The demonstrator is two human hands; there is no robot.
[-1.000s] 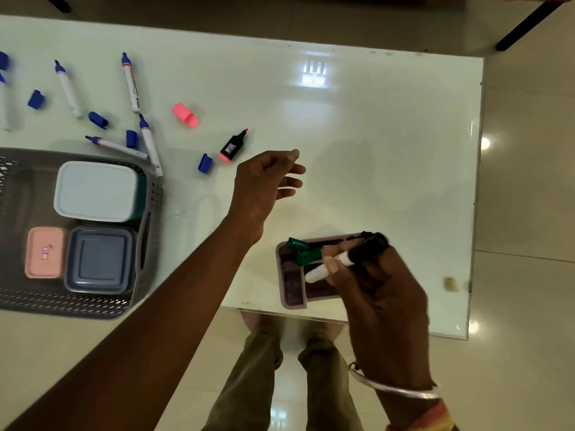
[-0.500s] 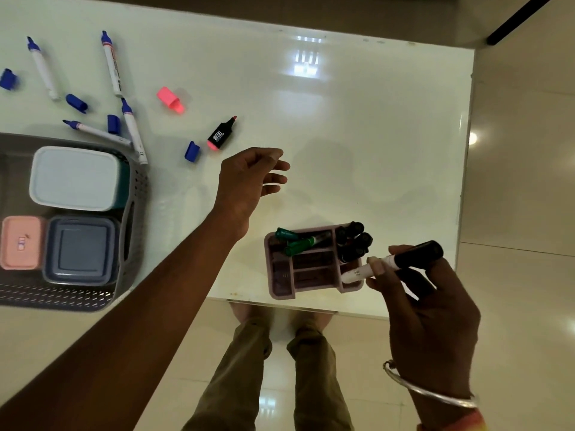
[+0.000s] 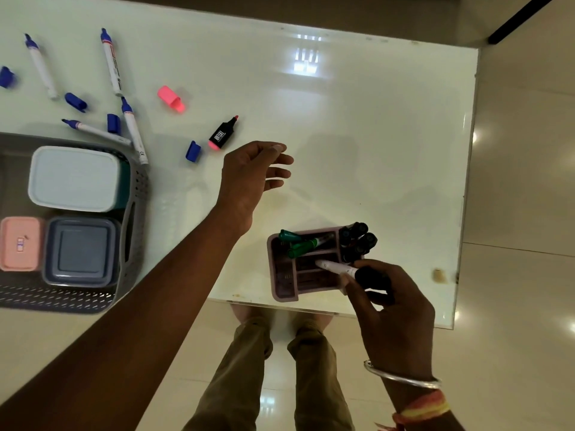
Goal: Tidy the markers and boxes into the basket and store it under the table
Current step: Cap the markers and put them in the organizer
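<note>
"What is the person wearing?"

"Brownish-green trousers (image 3: 245,368). The left arm (image 3: 140,300) is bare as far as it shows."

"Anything by the right hand (image 3: 395,309)?"

"Yes. On that wrist sits a thin, shiny silver bangle (image 3: 401,381). Just behind it is a band of orange, yellow and red thread (image 3: 423,407), with a little loose end sticking out."

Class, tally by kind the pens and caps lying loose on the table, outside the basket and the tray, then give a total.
Uncapped blue markers: 4
Blue caps: 4
Pink cap: 1
Black highlighter: 1
Total: 10
</note>
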